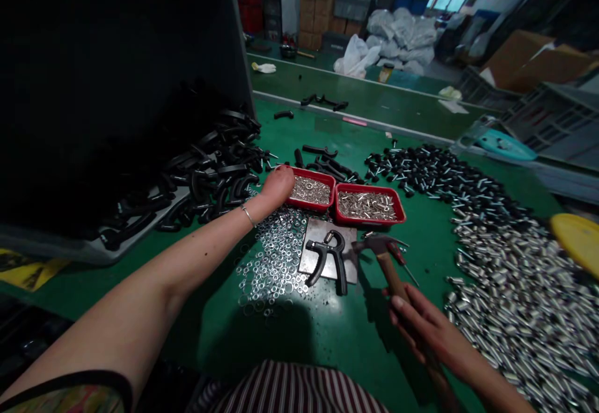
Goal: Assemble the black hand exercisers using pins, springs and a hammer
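Note:
My left hand (279, 183) is curled at the left edge of a red tray (333, 196) filled with tiny metal parts. Its fingertips are turned away, so whatever they may hold is hidden. In my right hand (418, 322) is the wooden handle of a hammer (387, 268), its head close to the right side of a metal plate (307, 266). On that plate lies a black hand grip strengthener (340, 263) with its two handles spread toward me. A second red tray (400, 208), holding small metal pins, stands beside the first. A screwdriver (401, 256) lies behind the hammer.
Loose washers and rings (276, 263) cover the bench left of the plate. A big grey bin (243, 45) on its side spills black handles (234, 179). To the right are heaps of black-headed screws (435, 166) and metal springs (524, 288), near a yellow dish (578, 241).

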Action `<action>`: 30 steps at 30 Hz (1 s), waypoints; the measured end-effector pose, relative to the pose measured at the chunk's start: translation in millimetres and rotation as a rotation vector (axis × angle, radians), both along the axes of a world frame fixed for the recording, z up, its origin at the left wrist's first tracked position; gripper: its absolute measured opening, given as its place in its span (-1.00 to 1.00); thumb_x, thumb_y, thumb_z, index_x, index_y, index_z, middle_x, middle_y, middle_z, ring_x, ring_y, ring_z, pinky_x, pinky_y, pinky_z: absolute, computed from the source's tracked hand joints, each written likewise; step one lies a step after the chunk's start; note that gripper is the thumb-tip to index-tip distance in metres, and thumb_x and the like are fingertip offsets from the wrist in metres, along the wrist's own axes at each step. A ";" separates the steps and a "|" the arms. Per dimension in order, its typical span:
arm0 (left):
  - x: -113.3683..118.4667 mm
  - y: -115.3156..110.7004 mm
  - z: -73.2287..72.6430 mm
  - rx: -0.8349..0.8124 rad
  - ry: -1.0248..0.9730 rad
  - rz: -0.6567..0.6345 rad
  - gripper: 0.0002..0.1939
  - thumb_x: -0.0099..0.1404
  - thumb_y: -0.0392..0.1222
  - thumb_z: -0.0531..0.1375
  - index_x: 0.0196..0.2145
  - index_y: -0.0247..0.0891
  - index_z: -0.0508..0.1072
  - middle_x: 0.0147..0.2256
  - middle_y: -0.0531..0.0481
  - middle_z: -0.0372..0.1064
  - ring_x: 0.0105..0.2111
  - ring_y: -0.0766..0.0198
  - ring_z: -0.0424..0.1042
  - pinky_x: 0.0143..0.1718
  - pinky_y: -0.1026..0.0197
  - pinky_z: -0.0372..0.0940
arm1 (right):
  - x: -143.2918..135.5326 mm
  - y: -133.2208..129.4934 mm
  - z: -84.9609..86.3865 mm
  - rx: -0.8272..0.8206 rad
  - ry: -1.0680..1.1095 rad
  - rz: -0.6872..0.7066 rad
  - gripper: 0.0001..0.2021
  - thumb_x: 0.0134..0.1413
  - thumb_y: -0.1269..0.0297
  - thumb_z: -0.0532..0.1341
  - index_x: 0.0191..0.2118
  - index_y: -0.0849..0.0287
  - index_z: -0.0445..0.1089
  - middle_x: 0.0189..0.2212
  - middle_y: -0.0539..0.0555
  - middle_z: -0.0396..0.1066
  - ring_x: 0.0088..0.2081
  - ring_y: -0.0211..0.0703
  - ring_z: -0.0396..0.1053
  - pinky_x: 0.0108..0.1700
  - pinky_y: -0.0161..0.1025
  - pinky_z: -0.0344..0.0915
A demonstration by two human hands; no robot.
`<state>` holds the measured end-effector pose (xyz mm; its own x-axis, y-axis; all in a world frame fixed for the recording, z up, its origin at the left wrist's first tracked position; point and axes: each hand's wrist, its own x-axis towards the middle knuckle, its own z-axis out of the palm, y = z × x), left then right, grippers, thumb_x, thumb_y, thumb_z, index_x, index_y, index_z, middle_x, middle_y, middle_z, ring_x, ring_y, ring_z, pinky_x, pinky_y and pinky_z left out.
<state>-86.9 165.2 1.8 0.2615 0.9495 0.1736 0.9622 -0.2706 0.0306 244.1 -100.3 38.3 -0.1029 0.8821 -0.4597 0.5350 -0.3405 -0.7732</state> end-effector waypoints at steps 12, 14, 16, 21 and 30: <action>-1.0 -47.5 5.7 -0.172 -0.850 -0.175 -0.87 0.37 -0.19 0.14 -0.23 -0.29 0.43 -0.36 0.00 0.50 -0.41 0.33 0.49 -0.26 0.25 0.35 | -31.5 25.5 -6.4 0.352 -0.328 0.300 -0.73 0.35 0.07 -0.05 -0.08 0.07 0.28 -0.36 0.08 0.46 -0.37 -0.04 0.45 -0.32 -0.19 0.29; 2.3 -64.8 0.2 -0.279 -0.957 -0.205 -0.85 0.35 -0.18 0.15 -0.19 -0.28 0.44 -0.42 0.02 0.49 -0.40 0.32 0.51 -0.26 0.24 0.36 | -31.0 23.9 -9.6 0.392 -0.302 0.222 -0.70 0.36 0.06 -0.06 0.01 0.09 0.25 -0.32 0.09 0.46 -0.34 -0.05 0.44 -0.29 -0.18 0.29; 11.1 -79.4 -3.7 -0.373 -1.038 -0.241 -0.84 0.33 -0.19 0.16 -0.16 -0.28 0.44 -0.39 0.00 0.50 -0.37 0.31 0.52 -0.24 0.24 0.37 | -29.1 24.1 -13.6 0.368 -0.349 0.201 -0.70 0.34 0.05 -0.05 -0.05 0.12 0.28 -0.34 0.10 0.45 -0.37 -0.04 0.43 -0.31 -0.18 0.27; 47.1 -95.5 -11.5 -0.540 -1.029 -0.299 -0.87 0.30 -0.20 0.18 -0.23 -0.30 0.45 -0.38 0.00 0.47 -0.41 0.30 0.50 -0.33 0.25 0.35 | -18.5 27.1 -20.1 0.199 -0.178 0.191 -0.68 0.31 -0.02 0.01 -0.19 0.12 0.32 -0.43 0.00 0.38 -0.39 -0.12 0.37 -0.33 -0.25 0.25; 71.5 -87.1 -30.7 -0.354 -0.703 -0.329 -0.85 0.36 -0.20 0.16 -0.27 -0.28 0.52 -0.23 -0.07 0.46 -0.17 0.18 0.45 -0.06 0.15 0.30 | -9.3 12.9 -43.0 0.171 0.102 -0.226 -0.63 0.23 -0.07 0.12 -0.12 0.15 0.33 -0.49 -0.05 0.32 -0.47 -0.21 0.28 -0.47 -0.32 0.19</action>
